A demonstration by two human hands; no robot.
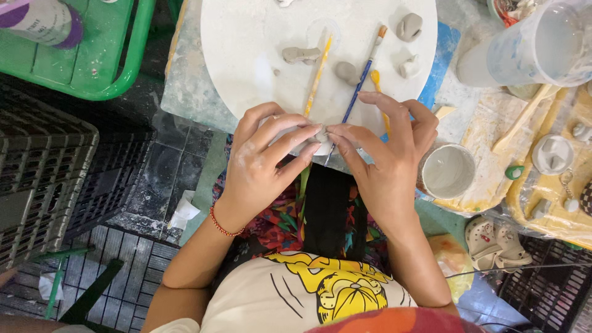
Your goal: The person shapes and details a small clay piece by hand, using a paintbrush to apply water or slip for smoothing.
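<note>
My left hand (262, 160) and my right hand (385, 157) meet at the near edge of a round white board (246, 49), fingertips pinching a small pale clay piece (317, 139) between them. The clay is mostly hidden by my fingers. On the board lie several grey clay lumps (300, 55), a yellow-handled brush (318, 74), a blue-handled brush (361, 80) and a yellow tool (377, 83). Both hands are dusted with dried clay. A red bracelet (221, 225) circles my left wrist.
A white cup of slip (448, 171) stands right of my right hand. A clear plastic jug (542, 43) and a wooden tool (521, 120) lie on yellow sheets at right. A green tray (80, 61) and grey crates (43, 166) are at left.
</note>
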